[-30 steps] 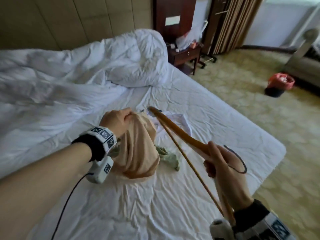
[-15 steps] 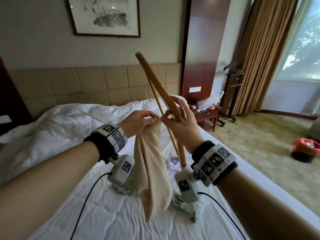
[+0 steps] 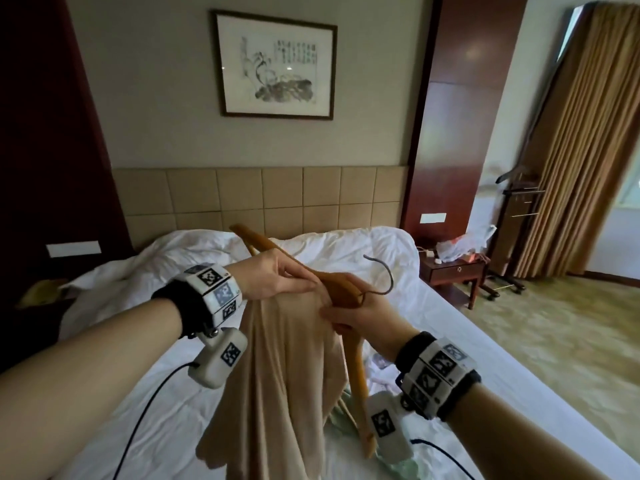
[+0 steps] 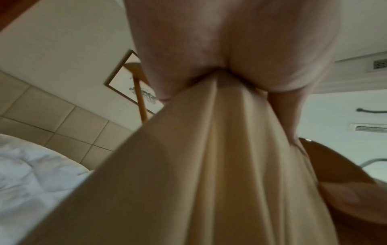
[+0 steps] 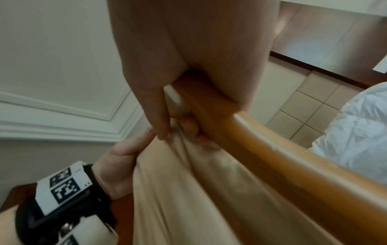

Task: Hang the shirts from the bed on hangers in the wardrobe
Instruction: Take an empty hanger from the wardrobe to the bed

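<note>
Shirt [image 3: 280,368]: soft, light, drapes limp; best held at collar. L hand [image 3: 277,278] pinches its top; R hand [image 3: 353,313] clamps wooden hanger [image 3: 332,289], stiff, smooth, near hook.

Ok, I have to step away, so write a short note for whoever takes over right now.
Left hand pinches the top of the beige fabric shirt, which hangs above the white-sheeted bed.
Right hand grips the orange-brown wooden hanger near its metal hook, pinching the shirt too.
Done: shirt lifted, hanger brought to it.
Left: get the shirt onto the hanger, hang it in the wardrobe, which is out of view. A pale green garment lies on the bed.
</note>
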A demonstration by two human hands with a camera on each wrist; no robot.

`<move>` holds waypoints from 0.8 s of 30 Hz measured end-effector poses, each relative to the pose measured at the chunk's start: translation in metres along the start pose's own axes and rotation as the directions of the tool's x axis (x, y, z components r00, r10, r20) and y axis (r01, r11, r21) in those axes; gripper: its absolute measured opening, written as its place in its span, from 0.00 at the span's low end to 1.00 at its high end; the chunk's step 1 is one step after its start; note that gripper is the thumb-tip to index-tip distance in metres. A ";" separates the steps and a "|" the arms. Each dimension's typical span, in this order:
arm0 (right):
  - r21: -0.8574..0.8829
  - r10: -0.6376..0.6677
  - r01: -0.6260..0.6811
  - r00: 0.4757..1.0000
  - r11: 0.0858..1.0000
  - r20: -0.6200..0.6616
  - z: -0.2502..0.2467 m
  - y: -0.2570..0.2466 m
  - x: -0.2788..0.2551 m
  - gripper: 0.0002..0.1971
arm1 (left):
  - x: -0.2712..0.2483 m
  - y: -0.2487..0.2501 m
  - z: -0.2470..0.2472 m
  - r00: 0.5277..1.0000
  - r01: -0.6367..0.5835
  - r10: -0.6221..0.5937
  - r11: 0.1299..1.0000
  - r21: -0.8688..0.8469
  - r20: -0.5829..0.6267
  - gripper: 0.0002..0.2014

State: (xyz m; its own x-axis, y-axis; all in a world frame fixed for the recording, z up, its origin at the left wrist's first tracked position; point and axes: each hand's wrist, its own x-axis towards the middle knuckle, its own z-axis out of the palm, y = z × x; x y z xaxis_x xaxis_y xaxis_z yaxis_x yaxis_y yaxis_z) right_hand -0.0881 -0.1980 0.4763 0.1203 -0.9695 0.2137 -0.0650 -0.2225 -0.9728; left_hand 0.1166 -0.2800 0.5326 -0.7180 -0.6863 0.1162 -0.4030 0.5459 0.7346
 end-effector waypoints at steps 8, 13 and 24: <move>-0.628 0.029 0.043 0.994 0.777 0.103 -0.011 0.011 0.001 0.22 | -0.025 -0.019 -0.014 0.997 0.035 -0.051 0.960 0.279 0.053 0.09; -0.706 -0.081 0.076 0.996 0.704 0.026 -0.031 0.001 0.004 0.19 | -0.043 -0.035 -0.025 0.984 0.072 -0.159 0.764 0.642 0.079 0.28; -0.642 -0.068 -0.008 0.993 0.767 -0.094 -0.049 0.010 0.003 0.22 | -0.068 -0.044 -0.016 0.905 -0.418 0.116 0.070 0.906 0.408 0.02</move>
State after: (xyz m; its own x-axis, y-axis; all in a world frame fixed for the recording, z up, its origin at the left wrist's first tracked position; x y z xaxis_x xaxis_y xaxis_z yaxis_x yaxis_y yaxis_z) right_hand -0.1363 -0.2085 0.4721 0.0311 -0.9575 0.2867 -0.6865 -0.2289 -0.6901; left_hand 0.1924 -0.2656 0.5033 -0.9286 -0.3617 -0.0826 -0.2424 0.7600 -0.6030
